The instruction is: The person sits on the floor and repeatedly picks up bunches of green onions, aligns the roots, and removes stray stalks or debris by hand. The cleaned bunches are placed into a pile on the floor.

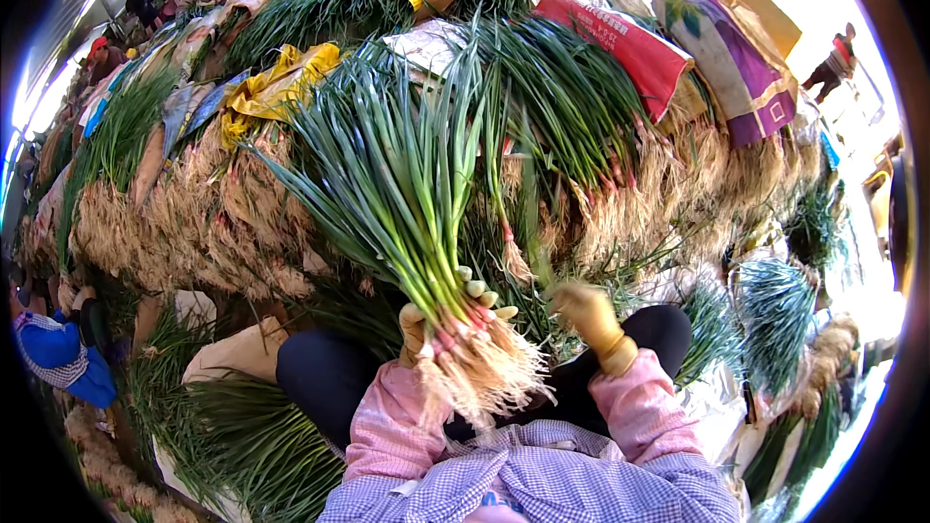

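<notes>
A thick bunch of green onions point(396, 181) fans out in front of me, leaves pointing away and pale roots point(483, 370) hanging towards my lap. My left hand point(413, 330), in a yellowish glove, is wrapped around its reddish stem bases, with fingertips showing on the right side. To the right of the bunch, my gloved right hand point(585, 312) is blurred. A blurred green leaf point(534, 225) stands close to its fingers; whether they hold it I cannot tell. Just beyond, a single green onion point(505, 225) lies with its roots towards me.
A long heap of green onions point(574, 102) with roots facing me spans the front, partly under a yellow sack point(283, 83) and a red sack point(617, 43). More onions point(269, 428) lie at left and bundles point(774, 319) at right. A person in blue point(62, 356) is at far left.
</notes>
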A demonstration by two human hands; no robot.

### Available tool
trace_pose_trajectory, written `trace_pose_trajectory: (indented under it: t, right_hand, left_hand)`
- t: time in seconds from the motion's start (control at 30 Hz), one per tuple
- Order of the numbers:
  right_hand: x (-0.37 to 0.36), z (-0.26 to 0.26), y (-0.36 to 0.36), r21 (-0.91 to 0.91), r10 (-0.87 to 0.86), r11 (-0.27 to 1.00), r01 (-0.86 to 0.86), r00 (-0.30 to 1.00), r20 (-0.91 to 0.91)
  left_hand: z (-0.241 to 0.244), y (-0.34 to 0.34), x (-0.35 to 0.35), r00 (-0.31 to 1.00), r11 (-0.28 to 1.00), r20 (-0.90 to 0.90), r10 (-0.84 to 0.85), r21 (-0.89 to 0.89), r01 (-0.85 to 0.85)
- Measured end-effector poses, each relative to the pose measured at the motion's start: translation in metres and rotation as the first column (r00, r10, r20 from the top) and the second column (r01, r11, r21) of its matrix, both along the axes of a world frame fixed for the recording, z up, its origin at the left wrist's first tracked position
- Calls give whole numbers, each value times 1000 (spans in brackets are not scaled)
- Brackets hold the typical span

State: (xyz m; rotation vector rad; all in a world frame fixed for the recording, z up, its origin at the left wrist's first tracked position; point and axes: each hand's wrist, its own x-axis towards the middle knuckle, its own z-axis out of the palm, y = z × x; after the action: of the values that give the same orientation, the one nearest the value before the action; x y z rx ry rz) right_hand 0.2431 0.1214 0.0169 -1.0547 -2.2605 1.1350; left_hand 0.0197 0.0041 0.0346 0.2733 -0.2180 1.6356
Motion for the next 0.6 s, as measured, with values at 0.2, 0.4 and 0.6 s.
trace_pose_trajectory:
  t: [0.2,0.4,0.6]
  right_hand:
    - [-5,-40,3,185,105,950,-250,819,565]
    - [-116,21,46,189,-229,965,184,940,254]
    - [-80,70,6,-586,47,790,-178,972,-231]
  left_hand:
    - [5,-4,-16,1000,998,-24,5,69,-3]
    - [6,-9,-12,995,998,-95,9,-64,-15]
    - [-5,-13,-18,981,980,-187,48,-182,-83]
